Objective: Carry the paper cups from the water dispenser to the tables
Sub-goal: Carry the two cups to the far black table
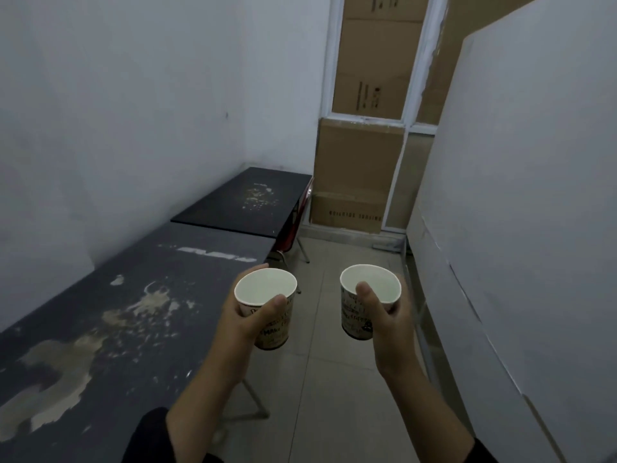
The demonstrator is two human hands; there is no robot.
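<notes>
I hold two printed paper cups upright in front of me, both white inside. My left hand (245,317) grips the left cup (267,289) just past the right edge of the near grey table (100,329). My right hand (389,324) grips the right cup (370,284) over the tiled floor, thumb on its near wall. A second, darker table (247,202) stands further along the left wall. The water dispenser is not in view.
Both tabletops are worn with pale scuffed patches. A red chair (295,222) is tucked under the far table. Stacked cardboard boxes (354,182) block the end of the narrow aisle. A white partition (517,212) runs along the right side.
</notes>
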